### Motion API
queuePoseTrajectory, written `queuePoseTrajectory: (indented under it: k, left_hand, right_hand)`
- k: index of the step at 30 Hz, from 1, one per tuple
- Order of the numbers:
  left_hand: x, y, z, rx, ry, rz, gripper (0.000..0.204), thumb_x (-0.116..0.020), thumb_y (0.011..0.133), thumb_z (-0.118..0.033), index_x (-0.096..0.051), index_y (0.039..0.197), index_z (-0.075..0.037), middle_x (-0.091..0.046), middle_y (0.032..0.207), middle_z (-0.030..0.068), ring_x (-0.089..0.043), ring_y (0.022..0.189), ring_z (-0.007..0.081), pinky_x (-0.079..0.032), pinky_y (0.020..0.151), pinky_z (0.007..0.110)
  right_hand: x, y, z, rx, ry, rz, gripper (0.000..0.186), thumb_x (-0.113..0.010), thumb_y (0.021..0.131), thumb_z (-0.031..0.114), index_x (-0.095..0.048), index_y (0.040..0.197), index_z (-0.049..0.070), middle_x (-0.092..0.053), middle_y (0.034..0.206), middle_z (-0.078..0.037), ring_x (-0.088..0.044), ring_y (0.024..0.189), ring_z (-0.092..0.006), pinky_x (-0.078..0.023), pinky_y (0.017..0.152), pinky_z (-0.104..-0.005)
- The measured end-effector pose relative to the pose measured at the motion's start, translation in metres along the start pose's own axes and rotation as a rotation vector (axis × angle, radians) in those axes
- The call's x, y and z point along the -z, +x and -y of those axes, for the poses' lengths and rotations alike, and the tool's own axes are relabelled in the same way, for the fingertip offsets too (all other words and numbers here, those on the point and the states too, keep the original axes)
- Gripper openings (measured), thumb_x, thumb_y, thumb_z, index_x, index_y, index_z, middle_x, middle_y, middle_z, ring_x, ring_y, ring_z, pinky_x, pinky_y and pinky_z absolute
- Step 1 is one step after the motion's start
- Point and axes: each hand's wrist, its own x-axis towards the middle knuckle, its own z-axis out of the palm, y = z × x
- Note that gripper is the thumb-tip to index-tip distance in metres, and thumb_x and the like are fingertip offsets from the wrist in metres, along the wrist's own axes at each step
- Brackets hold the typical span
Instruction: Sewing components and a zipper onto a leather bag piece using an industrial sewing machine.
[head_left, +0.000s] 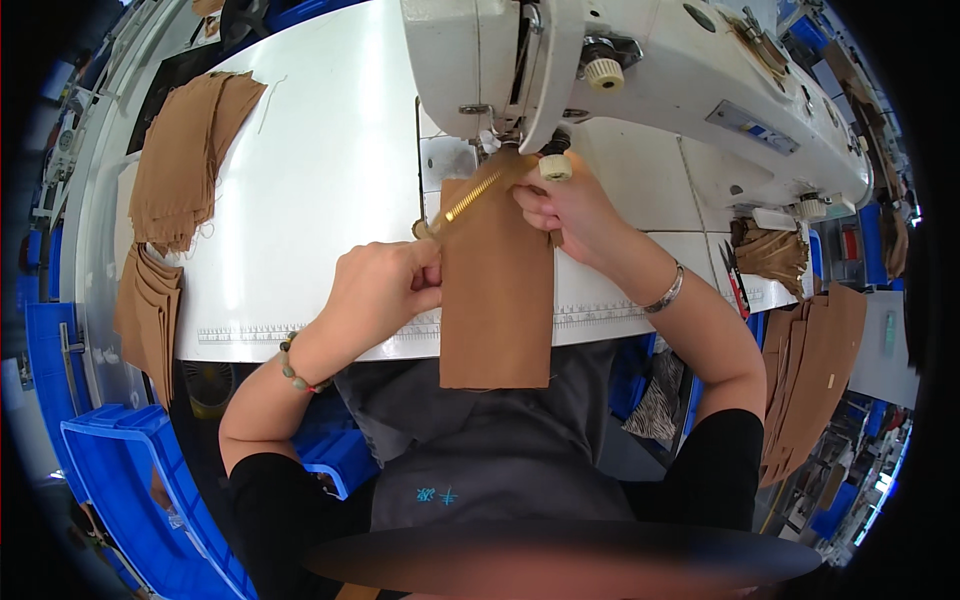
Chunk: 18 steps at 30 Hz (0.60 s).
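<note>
A brown fabric panel lies flat under the head of a white sewing machine, its lower end hanging over the table's front edge. Across its upper part slants a zipper with gold-coloured teeth, running up toward the needle area. My left hand is closed at the panel's left edge, thumb and forefinger pinched together just below the zipper's lower end. Close by the presser foot, my right hand has its fingers curled onto the panel's upper right edge. The machine head partly hides the stitching spot.
A stack of brown fabric pieces lies at the table's far left, with more folded pieces nearer. Red-handled snips and a brown bundle are at the right. Blue bins stand below left; brown panels hang at right.
</note>
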Motion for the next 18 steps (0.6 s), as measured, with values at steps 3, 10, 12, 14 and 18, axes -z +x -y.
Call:
queuePoseTrajectory:
  k: [3,10,12,14,18]
  left_hand:
    - [0.0,-0.001,0.002,-0.014,-0.019,-0.013,0.024,-0.084,0.074,-0.018,-0.062,0.075,-0.01,-0.063,0.062,0.0025,-0.064,0.055,0.0207,-0.049,0.055,0.033]
    - [-0.004,0.0,0.007,-0.055,-0.05,-0.055,0.023,-0.083,0.075,-0.019,-0.062,0.075,-0.01,-0.065,0.064,0.0009,-0.065,0.057,0.0202,-0.049,0.054,0.033]
    - [-0.003,0.0,0.005,-0.048,-0.022,-0.03,0.024,-0.083,0.076,-0.022,-0.062,0.075,-0.011,-0.066,0.065,0.0007,-0.065,0.058,0.021,-0.048,0.054,0.034]
    - [-0.003,0.0,0.006,-0.051,-0.024,-0.034,0.024,-0.084,0.076,-0.023,-0.062,0.075,-0.011,-0.066,0.065,0.0006,-0.066,0.058,0.0212,-0.048,0.054,0.034]
    - [-0.007,-0.001,0.008,-0.065,-0.024,-0.055,0.025,-0.084,0.076,-0.024,-0.063,0.075,-0.012,-0.067,0.066,0.0007,-0.066,0.059,0.0217,-0.049,0.054,0.035]
  right_hand:
    - [-0.002,0.01,0.0,0.021,-0.243,-0.167,0.004,-0.057,0.099,0.005,-0.057,0.096,0.008,-0.055,0.072,0.002,-0.035,0.055,-0.0023,-0.026,0.047,-0.0202]
    - [0.023,0.041,-0.035,0.255,-0.446,-0.425,0.013,-0.061,0.091,-0.001,-0.055,0.101,-0.004,-0.06,0.085,-0.004,-0.056,0.071,-0.0091,-0.049,0.061,-0.0256]
    - [0.023,0.046,-0.037,0.288,-0.417,-0.517,0.015,-0.063,0.09,-0.001,-0.054,0.102,-0.005,-0.062,0.087,-0.006,-0.061,0.075,-0.0119,-0.053,0.067,-0.0275]
    - [0.022,0.047,-0.034,0.413,-0.493,-0.398,0.012,-0.062,0.09,-0.001,-0.059,0.101,-0.006,-0.068,0.089,-0.008,-0.068,0.086,-0.0156,-0.056,0.076,-0.0305]
    - [0.027,0.03,-0.018,0.662,-0.847,-0.278,0.014,-0.063,0.09,0.002,-0.067,0.102,-0.002,-0.072,0.091,-0.011,-0.072,0.086,-0.0201,-0.055,0.075,-0.033]
